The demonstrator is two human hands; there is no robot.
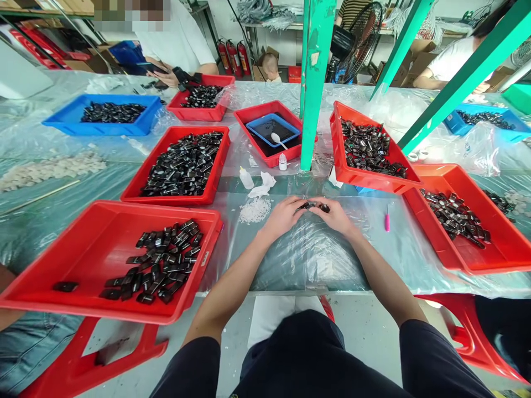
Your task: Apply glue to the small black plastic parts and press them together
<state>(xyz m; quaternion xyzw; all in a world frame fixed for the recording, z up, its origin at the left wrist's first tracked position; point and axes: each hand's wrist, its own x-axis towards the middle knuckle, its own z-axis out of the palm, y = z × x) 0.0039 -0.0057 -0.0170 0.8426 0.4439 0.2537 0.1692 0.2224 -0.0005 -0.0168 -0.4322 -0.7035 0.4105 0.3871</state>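
Note:
My left hand (287, 215) and my right hand (334, 214) meet over the plastic-covered table, fingers closed. Between the left fingertips is a small black plastic part (306, 205). The right fingers grip another black piece (323, 208); whether the two pieces are joined I cannot tell. Just left of my hands lies a heap of tiny whitish pieces (255, 210), with a crumpled white tissue (265, 185) and a small squeeze bottle (246, 178) behind it. A pink-handled screwdriver (387, 220) rests to the right.
Red trays of black parts stand at left (103, 232), back left (215, 188), and right (498, 237). A green post (312, 110) rises ahead of my hands. A blue tray (265, 135) holds a white spoon (277, 139). Other people sit around the table.

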